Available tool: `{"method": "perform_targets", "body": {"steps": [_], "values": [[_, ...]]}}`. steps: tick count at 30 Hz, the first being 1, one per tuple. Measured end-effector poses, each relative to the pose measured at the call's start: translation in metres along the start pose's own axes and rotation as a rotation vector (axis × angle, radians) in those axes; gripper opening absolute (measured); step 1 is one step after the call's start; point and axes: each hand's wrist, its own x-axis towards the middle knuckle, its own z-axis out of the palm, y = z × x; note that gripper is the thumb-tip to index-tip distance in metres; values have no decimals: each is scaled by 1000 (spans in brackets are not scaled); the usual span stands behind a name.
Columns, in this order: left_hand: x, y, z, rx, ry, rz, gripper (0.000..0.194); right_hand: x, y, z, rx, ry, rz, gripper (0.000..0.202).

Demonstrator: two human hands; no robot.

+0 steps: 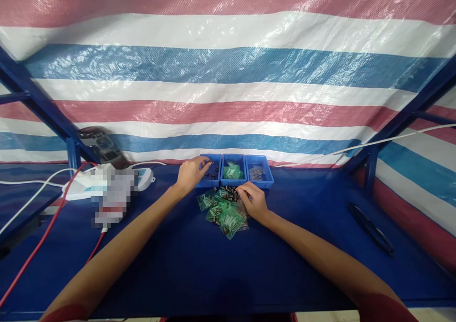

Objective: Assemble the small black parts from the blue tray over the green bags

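My left hand (191, 174) is over the left blue bin (207, 184), fingers closed in a pinch near its far side; a tiny piece seems to be at the fingertips, too small to name. Several small dark parts (214, 175) lie in that bin. At the right edge of a mixed pile, my right hand (253, 199) has its fingers pinched together beside small dark metallic parts (232, 194); what they hold is hidden. The pile also has green-tinted plastic bags (230, 217) with small metal pieces inside.
The middle bin (233, 176) holds green bags, and the right bin (265, 182) holds clear bags. A power strip (76, 189), red cable (46, 232) and wrapped dark object (101, 144) stand left. A dark, narrow looped item (370, 229) lies right on the blue table (302, 274).
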Motion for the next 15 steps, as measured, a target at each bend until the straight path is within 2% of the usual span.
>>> {"method": "perform_targets", "body": {"steps": [7,11,13,15], "values": [[0,-4,4,22,-95,-2,22,1,-2,0,-2,-6,1,23],[2,-2,-1,30,-141,-8,23,2,-2,0,0,-6,-4,24],[3,3,-9,26,-212,35,21,2,-2,0,4,-4,-8,23],[1,11,-18,16,-348,126,19,2,-2,0,6,-3,-11,22]]}}
